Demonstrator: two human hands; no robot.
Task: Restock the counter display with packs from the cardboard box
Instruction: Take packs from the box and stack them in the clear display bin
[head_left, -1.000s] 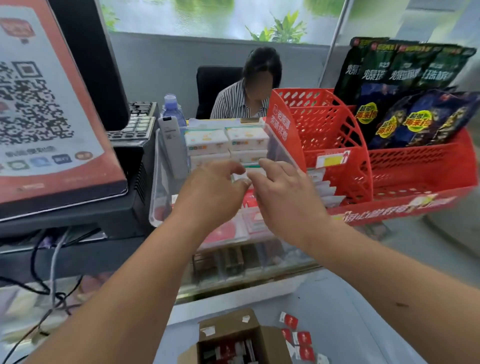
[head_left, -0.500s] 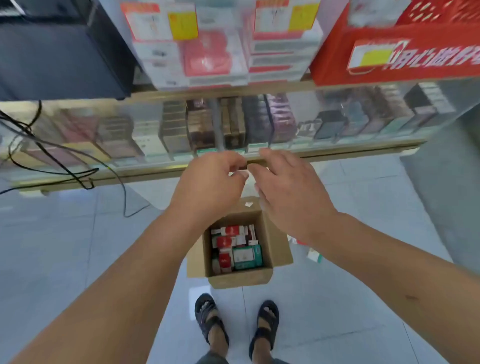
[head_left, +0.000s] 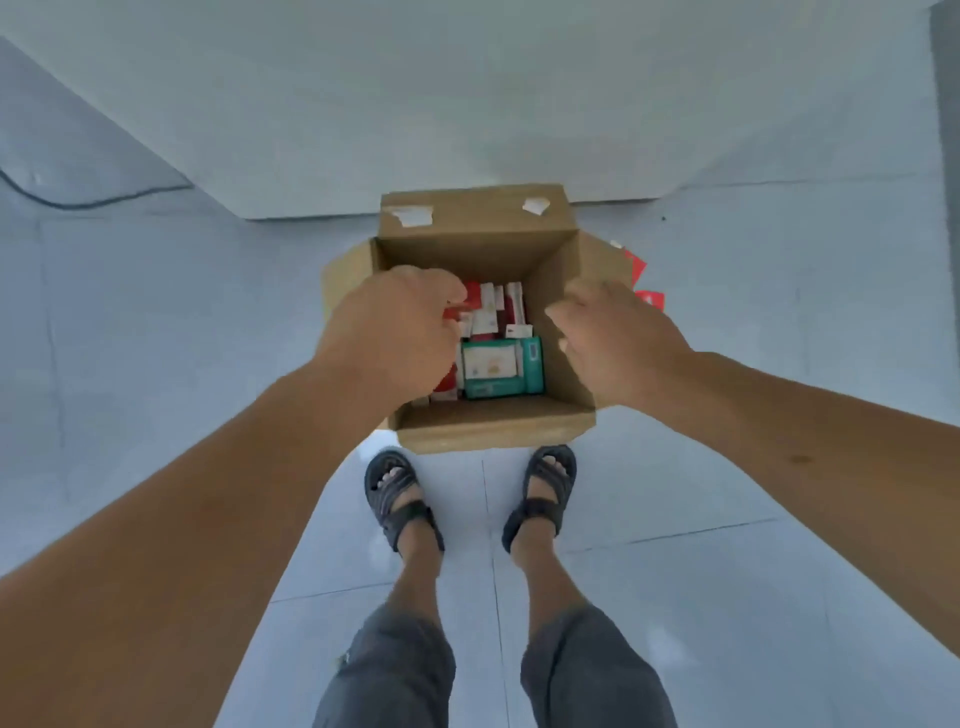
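Note:
An open cardboard box (head_left: 485, 423) stands on the floor just in front of my feet. Inside it are several red-and-white packs (head_left: 493, 306) at the far side and a teal-and-white pack (head_left: 501, 366) at the near right. My left hand (head_left: 395, 332) hovers over the box's left half with its fingers bent down toward the red packs, and I see nothing held in it. My right hand (head_left: 618, 343) hangs over the box's right wall, fingers loosely curled and empty. The counter display is out of view.
The pale base of the counter (head_left: 467, 104) rises right behind the box. A few red packs (head_left: 647, 296) lie on the tiled floor to the box's right. A black cable (head_left: 93, 200) runs along the floor at the far left. My sandalled feet (head_left: 395, 499) stand close to the box.
My view has dropped from the counter display to straight down at the box. Both hands have lowered and spread apart over the box opening.

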